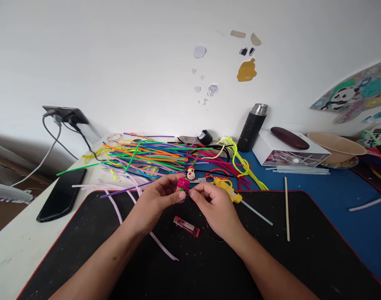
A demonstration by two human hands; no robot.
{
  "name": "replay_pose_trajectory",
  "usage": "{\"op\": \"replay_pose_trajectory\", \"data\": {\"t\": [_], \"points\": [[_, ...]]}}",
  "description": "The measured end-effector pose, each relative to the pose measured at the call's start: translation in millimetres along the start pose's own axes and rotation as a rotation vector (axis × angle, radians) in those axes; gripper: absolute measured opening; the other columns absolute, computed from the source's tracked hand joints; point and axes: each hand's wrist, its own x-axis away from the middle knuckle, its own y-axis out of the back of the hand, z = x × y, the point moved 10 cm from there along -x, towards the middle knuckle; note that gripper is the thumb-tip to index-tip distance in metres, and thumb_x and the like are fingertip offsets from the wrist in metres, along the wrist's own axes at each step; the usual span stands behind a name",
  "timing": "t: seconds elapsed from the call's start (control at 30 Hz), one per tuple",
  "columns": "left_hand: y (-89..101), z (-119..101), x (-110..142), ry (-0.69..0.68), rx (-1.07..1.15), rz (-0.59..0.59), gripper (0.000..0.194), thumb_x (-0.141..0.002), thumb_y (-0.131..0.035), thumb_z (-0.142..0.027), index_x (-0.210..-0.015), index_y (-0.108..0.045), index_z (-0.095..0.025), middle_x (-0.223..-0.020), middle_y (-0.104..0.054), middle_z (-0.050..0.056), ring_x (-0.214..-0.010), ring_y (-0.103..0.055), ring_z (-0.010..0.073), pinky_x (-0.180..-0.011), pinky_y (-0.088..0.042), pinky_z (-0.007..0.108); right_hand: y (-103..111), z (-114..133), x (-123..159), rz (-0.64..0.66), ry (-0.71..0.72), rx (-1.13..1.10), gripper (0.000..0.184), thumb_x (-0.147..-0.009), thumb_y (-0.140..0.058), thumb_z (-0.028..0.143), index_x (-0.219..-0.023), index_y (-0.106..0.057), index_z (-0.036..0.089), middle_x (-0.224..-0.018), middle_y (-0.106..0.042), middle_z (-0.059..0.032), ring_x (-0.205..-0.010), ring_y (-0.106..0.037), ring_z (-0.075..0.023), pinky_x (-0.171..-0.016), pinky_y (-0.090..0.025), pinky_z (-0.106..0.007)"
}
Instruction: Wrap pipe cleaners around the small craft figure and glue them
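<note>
My left hand [159, 198] is closed on a small magenta piece with green and orange bits [183, 183], which looks made of fuzzy pipe cleaner. Thumb and fingertips of my right hand [217, 204] are pinched together at its right edge; what lies between them is too small to make out. Just below both hands, a pink lighter [186, 226] lies on the black mat [190, 271]. Behind the held piece stands a little figure with a pale face and red-yellow top [191, 172]. A yellow glue gun [228, 191] with a clear glue stick lies beyond my right hand.
Many coloured pipe cleaners [153, 156] spread along the wall. Scissors with orange handles [217, 173] lie among them. A phone [61, 196] is at left. To the right are a wooden stick [287, 208], a black thermos [252, 128], a white drawer box [290, 152] and a bowl [336, 143].
</note>
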Motion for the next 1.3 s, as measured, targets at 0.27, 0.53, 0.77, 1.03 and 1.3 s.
{"op": "replay_pose_trajectory", "data": {"t": [0.27, 0.53, 0.77, 1.03, 1.3], "points": [[-4.7, 6, 2, 0.063, 0.139, 0.009, 0.042, -0.06, -0.104, -0.029, -0.098, -0.087, -0.024, -0.101, -0.079, 0.006, -0.09, -0.067, 0.0198, -0.077, -0.055, 0.028, -5, 0, -1, 0.036, -0.03, -0.12, 0.027, -0.095, -0.069, 0.045, -0.082, -0.071, 0.021, -0.067, -0.059, 0.0017, -0.057, -0.047, -0.0134, -0.054, -0.035, -0.027], [-6.6, 9, 5, 0.099, 0.16, 0.056, 0.044, -0.064, -0.102, -0.03, -0.106, -0.088, -0.025, -0.094, -0.079, 0.005, -0.074, -0.064, 0.0147, -0.075, -0.053, 0.029, -11, -11, -1, 0.091, -0.134, -0.29, 0.035, -0.087, -0.079, 0.054, -0.084, -0.07, 0.021, -0.06, -0.05, 0.0065, -0.048, -0.036, -0.0097, -0.045, -0.025, -0.025], [-12.8, 8, 9, 0.104, 0.169, 0.127, 0.044, -0.071, -0.099, -0.033, -0.112, -0.088, -0.025, -0.102, -0.081, 0.009, -0.075, -0.066, 0.0153, -0.073, -0.057, 0.029, -19, -12, -1, 0.152, -0.2, -0.489, 0.045, -0.079, -0.086, 0.06, -0.086, -0.066, 0.02, -0.069, -0.063, 0.0047, -0.044, -0.036, -0.0054, -0.043, -0.023, -0.023], [-28.8, 11, 16, 0.175, 0.254, 0.213, 0.042, -0.075, -0.096, -0.032, -0.115, -0.087, -0.026, -0.126, -0.079, 0.01, -0.076, -0.072, 0.0151, -0.075, -0.063, 0.029, -30, -6, 4, 0.272, -0.226, -0.599, 0.048, -0.079, -0.088, 0.059, -0.098, -0.073, 0.018, -0.07, -0.063, 0.0041, -0.045, -0.037, -0.0046, -0.042, -0.021, -0.021], [-22.9, 10, 12, 0.11, 0.034, 0.193, 0.058, -0.087, -0.081, -0.059, -0.132, -0.078, -0.022, -0.102, -0.079, 0.011, -0.077, -0.073, 0.0209, -0.074, -0.062, 0.035, -27, -11, 2, 0.221, -0.245, -0.568, 0.052, -0.076, -0.088, 0.063, -0.095, -0.072, 0.017, -0.057, -0.053, 0.0088, -0.042, -0.03, -0.005, -0.042, -0.017, -0.022]]}}
